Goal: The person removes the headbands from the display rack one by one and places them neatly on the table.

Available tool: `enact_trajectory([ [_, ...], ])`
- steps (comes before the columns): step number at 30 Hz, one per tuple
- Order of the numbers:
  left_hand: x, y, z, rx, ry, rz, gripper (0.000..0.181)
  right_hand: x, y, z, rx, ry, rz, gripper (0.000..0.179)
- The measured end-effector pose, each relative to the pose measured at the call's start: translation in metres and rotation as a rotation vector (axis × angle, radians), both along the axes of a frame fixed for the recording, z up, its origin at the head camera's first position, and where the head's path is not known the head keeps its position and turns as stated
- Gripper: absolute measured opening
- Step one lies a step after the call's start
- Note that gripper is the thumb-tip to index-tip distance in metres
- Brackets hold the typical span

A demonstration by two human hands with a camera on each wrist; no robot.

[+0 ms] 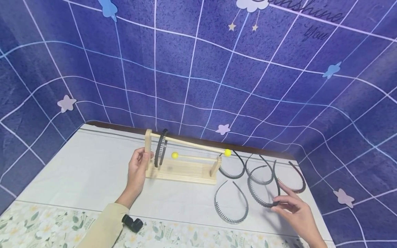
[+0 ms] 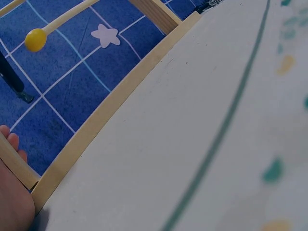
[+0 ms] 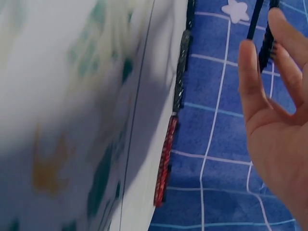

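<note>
My left hand [image 1: 137, 170] grips the left upright [image 1: 148, 148] of a wooden rack, whose base [image 1: 183, 172] stands on the table. The rack's long upper rod [image 1: 192, 145] ends in a yellow ball [image 1: 227, 152]; a shorter lower rod [image 1: 196, 158] also has a yellow ball [image 1: 175, 155]. Toothed black headbands [image 1: 159, 151] hang from the upper rod near the left upright. My right hand [image 1: 293, 210] pinches a black toothed headband [image 1: 258, 201] between thumb and fingers; the right wrist view shows this headband [image 3: 265, 48] above the table.
Several headbands lie right of the rack: a black one [image 1: 237, 177], a dark one overlapped by the held headband, a reddish-brown one [image 1: 299, 191] and a greyish see-through one [image 1: 229, 219]. A blue grid-patterned cloth [image 1: 186, 69] hangs behind the white table [image 1: 93, 165].
</note>
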State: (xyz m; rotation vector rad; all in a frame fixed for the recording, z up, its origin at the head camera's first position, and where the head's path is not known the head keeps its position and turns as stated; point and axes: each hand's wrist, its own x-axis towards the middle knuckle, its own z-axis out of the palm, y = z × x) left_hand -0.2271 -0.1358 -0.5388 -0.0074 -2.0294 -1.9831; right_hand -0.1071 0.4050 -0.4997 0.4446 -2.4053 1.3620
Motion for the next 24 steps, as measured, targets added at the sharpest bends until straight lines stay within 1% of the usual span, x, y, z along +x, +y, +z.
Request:
enact_trajectory([
  [9,0.000,0.000,0.000,0.000,-0.003,-0.003,0.041,0.002,0.028,-0.005,0.094,-0.029,0.131,0.042],
  [13,-0.001,0.000,-0.001,-0.006,-0.002,-0.008,0.042,0.004,0.037,-0.008,0.130,-0.047,0.161,0.044],
  [16,-0.001,-0.001,-0.001,-0.009,-0.001,-0.011,0.042,0.005,0.044,-0.011,0.129,-0.061,0.196,0.044],
  [21,0.000,-0.001,-0.002,-0.003,0.004,-0.004,0.042,0.006,0.053,-0.016,0.118,-0.083,0.287,0.045],
  [24,0.000,0.000,-0.002,0.006,0.008,0.004,0.040,0.008,0.056,-0.017,0.116,-0.123,0.294,0.043],
])
